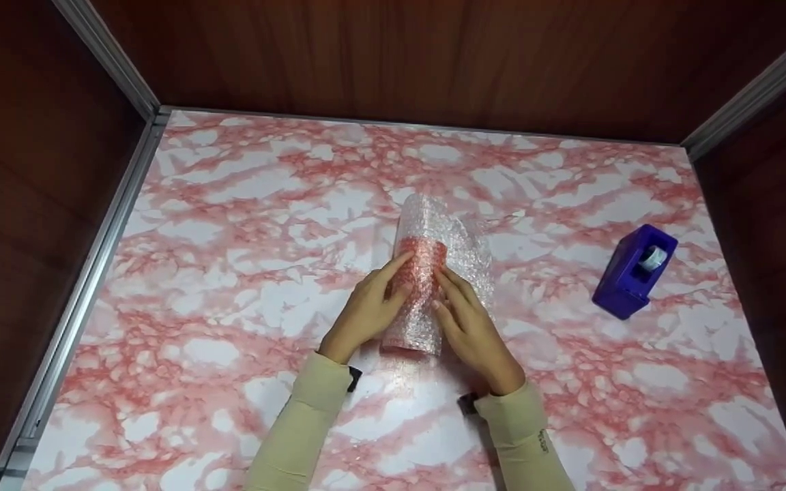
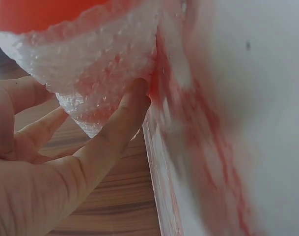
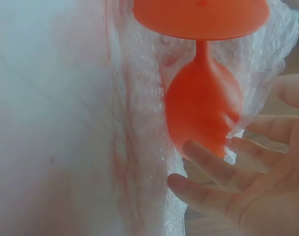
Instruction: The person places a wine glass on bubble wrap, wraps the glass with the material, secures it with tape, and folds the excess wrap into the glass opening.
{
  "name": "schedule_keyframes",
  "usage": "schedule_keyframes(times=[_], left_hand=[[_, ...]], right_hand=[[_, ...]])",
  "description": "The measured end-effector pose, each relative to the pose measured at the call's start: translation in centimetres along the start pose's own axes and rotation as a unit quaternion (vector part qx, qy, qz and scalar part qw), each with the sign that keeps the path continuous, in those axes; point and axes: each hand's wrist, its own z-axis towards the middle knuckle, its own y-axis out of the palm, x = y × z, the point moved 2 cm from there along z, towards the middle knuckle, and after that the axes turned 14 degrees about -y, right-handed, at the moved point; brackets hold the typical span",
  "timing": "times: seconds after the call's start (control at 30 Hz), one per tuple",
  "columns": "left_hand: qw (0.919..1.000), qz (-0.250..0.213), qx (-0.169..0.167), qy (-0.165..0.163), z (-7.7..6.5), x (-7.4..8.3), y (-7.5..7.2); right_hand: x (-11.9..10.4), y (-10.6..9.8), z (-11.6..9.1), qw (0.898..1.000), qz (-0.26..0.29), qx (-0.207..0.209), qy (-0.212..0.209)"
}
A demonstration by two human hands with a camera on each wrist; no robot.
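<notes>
the red goblet (image 3: 203, 105) is blurred in the head view, veiled by bubble wrap (image 1: 464, 252) around it; the right wrist view shows foot, stem and bowl, the foot cut off at the top. it lies mid-table (image 1: 229, 409) between the hands. the left hand (image 1: 366, 307) and right hand (image 1: 471, 331) rest fairly straight fingers against the wrap, unclenched, hiding its sides. a purple dispenser (image 1: 627, 276) stands well apart, right.

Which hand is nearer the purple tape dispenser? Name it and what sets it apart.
The right hand, on the side of the orange goblet facing the dispenser; the left hand is on the opposite side.
</notes>
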Motion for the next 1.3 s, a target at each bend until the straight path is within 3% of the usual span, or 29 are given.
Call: schedule_keyframes(times=[0.2,1.07,1.3], left_hand=[[1.0000,0.003,0.000,0.003,-0.16,-0.09,0.09],[0.9992,-0.016,-0.033,-0.017,0.03,-0.29,0.44],[0.9991,-0.004,-0.036,-0.023,-0.02,-0.01,0.49]], right_hand=[[-0.04,0.08,-0.02,1.000,0.016,-0.006,-0.005],[0.35,-0.22,-0.28,0.996,0.065,0.022,0.064],[0.40,-0.29,-0.13,0.998,0.046,0.015,0.031]])
